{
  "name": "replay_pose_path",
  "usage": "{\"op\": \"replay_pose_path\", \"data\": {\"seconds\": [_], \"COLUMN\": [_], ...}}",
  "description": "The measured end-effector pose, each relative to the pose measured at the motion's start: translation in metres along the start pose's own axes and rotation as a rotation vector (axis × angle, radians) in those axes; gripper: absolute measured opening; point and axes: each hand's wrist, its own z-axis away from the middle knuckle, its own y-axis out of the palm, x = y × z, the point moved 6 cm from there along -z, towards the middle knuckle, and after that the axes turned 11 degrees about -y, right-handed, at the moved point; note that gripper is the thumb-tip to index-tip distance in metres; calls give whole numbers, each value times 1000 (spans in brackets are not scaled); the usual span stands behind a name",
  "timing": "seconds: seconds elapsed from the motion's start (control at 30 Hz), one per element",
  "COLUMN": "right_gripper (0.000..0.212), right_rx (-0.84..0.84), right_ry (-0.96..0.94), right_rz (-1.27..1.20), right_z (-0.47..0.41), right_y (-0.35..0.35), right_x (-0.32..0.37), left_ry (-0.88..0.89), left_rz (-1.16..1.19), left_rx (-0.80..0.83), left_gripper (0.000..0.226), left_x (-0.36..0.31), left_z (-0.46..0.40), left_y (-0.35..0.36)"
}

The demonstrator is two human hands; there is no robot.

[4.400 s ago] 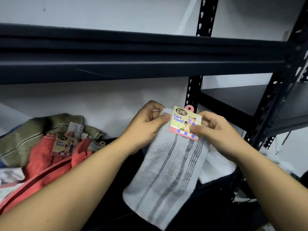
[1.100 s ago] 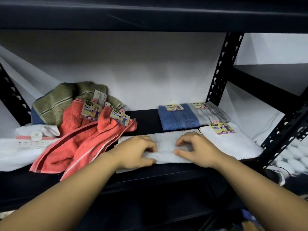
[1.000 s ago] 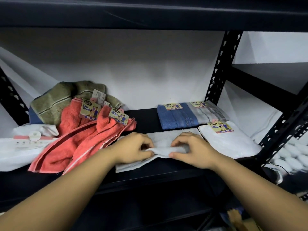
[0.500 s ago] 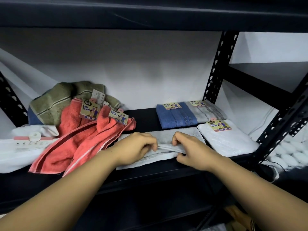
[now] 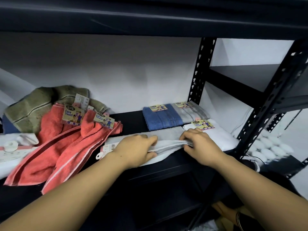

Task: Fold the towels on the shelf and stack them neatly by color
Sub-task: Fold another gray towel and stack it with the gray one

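Note:
A light grey towel (image 5: pixel 168 136) lies partly folded along the front of the black shelf (image 5: pixel 133 119). My left hand (image 5: pixel 135 150) grips its folded front edge, thumb under the fold. My right hand (image 5: pixel 198 144) pinches the same fold further right. Behind them sit a folded blue towel (image 5: pixel 160 119) and a folded grey striped towel (image 5: pixel 191 112), side by side. A folded white towel (image 5: pixel 221 139) lies at the front right. Unfolded coral towels (image 5: pixel 66 144) and an olive towel (image 5: pixel 33 107) are heaped at the left.
A black perforated upright (image 5: pixel 200 72) stands at the back right and another (image 5: pixel 270 100) at the front right. The upper shelf beam (image 5: pixel 150 19) runs close overhead. White packaging (image 5: pixel 11 147) lies at the far left. A lower shelf level sits below.
The grey towel was held up by its tag, then laid on the shelf. In the last second both hands have folded its near edge over and moved slightly apart along it.

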Motion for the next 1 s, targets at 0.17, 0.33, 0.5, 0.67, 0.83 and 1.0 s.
{"op": "replay_pose_path", "data": {"seconds": [0.17, 0.33, 0.5, 0.67, 0.83, 1.0], "right_gripper": [18, 25, 31, 34, 35, 29], "right_rx": [-127, -186, -243, -324, -93, -135], "right_ry": [105, 205, 218, 107, -30, -41], "right_rz": [-68, -142, -195, -174, -52, 76], "right_z": [0, -2, 5, 2, -10, -18], "right_y": [-9, -8, -9, -17, 7, 18], "right_x": [-11, -12, -14, -8, -1, -5], "left_ry": [3, 32, -63, -215, -227, -207], "left_rz": [233, 158, 438, 708, 804, 835], "left_rx": [-69, -3, 101, 230, 273, 297], "left_gripper": [41, 31, 29, 29, 35, 22], "left_x": [-22, -40, -25, -3, -6, -8], "left_z": [-10, -30, -49, -58, -60, -57], "left_y": [-8, 5, 19, 30, 30, 29]}}
